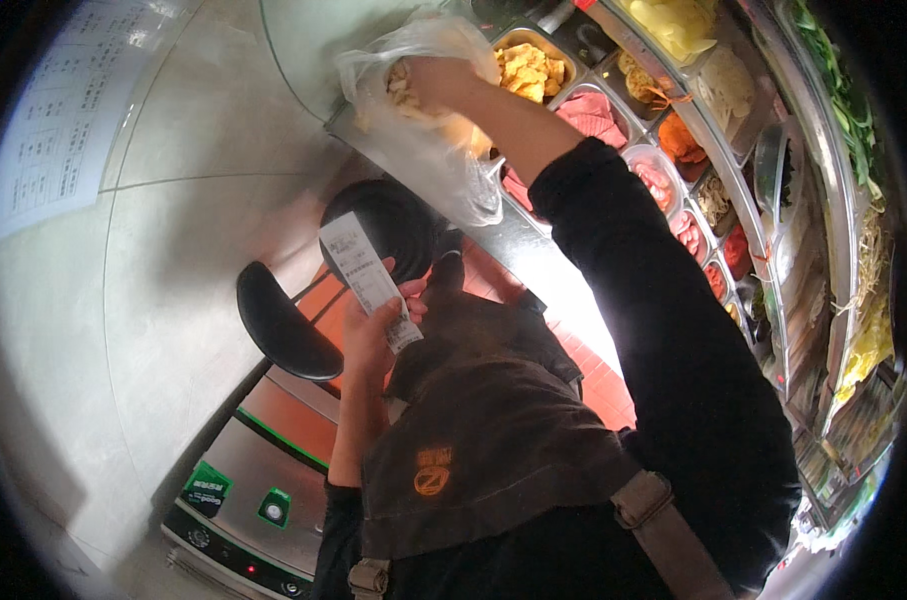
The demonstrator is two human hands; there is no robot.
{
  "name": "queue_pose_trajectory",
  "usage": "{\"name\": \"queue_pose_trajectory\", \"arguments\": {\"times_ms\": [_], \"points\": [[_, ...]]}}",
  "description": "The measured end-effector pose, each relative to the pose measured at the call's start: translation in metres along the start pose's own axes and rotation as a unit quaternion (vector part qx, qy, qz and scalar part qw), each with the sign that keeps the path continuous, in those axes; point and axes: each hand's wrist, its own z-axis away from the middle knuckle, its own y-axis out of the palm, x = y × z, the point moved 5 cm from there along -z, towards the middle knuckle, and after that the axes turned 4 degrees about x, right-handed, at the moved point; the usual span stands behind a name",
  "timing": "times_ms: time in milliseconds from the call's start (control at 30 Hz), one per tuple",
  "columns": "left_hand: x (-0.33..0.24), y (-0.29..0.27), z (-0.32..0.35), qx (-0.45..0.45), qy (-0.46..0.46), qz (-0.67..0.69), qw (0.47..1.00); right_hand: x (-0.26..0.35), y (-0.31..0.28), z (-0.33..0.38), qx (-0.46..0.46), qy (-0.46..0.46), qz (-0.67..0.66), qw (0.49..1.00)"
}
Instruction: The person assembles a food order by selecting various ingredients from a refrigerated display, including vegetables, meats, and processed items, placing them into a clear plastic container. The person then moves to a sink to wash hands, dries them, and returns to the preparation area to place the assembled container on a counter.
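Note:
My left hand is closed on a long white paper slip, pinched near its lower end in front of my apron. My right hand is reaching into a clear plastic bag at the top, by the counter's corner. Pale, small food pieces show through the bag beside that hand. Its fingers are hidden by the plastic and the food, so whether they grip anything does not show. Just right of the bag is a metal pan of yellow-orange fried-looking pieces.
Pans of pink sliced meat and other ingredients fill the counter on the right, under a shelf holding leafy greens. A black stool and a steel machine stand lower left. A printed sheet hangs on the wall.

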Motion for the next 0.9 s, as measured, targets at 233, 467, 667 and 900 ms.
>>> {"name": "queue_pose_trajectory", "arguments": {"times_ms": [233,467,667,900], "points": [[-0.019,-0.015,-0.013,0.039,0.007,0.017,0.999,-0.004,0.007,-0.012,0.142,0.085,-0.046,0.985],[-0.029,-0.015,-0.029,0.053,0.004,-0.008,0.999,-0.012,-0.001,-0.003,0.127,0.140,-0.181,0.965],[-0.025,-0.001,-0.024,0.057,0.022,0.043,0.997,-0.026,0.015,-0.024,0.162,0.107,-0.049,0.980],[-0.020,0.014,-0.020,0.053,0.015,0.038,0.998,-0.029,-0.007,0.016,0.063,0.158,-0.250,0.953]]}}
